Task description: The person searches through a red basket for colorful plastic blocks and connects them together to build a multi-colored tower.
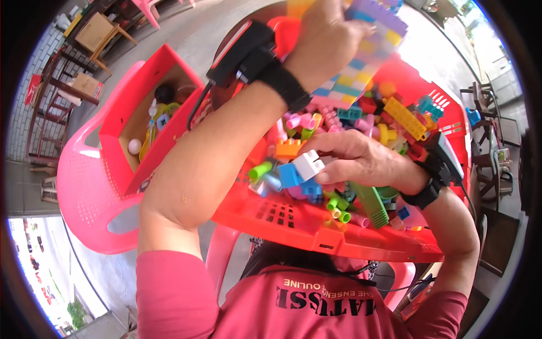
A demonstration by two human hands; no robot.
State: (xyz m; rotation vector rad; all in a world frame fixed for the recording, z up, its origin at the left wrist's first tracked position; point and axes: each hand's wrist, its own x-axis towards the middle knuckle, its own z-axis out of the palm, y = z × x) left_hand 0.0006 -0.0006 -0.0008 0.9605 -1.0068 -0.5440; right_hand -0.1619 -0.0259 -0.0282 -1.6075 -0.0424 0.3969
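Observation:
My left hand (327, 42) reaches to the far side and grips a tall structure of pastel building bricks (361, 68), in purple, yellow, blue and pink. Its upper end runs out of view. Lower down, my right hand (367, 158) pinches a white building brick (309, 165) between thumb and fingers. Blue bricks (290, 175) show right beside the white one; whether they are joined to it I cannot tell. Under both hands, a red plastic basket (271, 229) holds many loose bricks, including an orange one (289, 148) and a long yellow one (405, 118).
To the left, a pink plastic chair (82, 198) carries a red box (121, 118) with a white ball (134, 146) and small toys inside. Wooden furniture (99, 34) stands at the far left, and dark chairs (497, 169) line the right. Cables run from the devices on my wrists.

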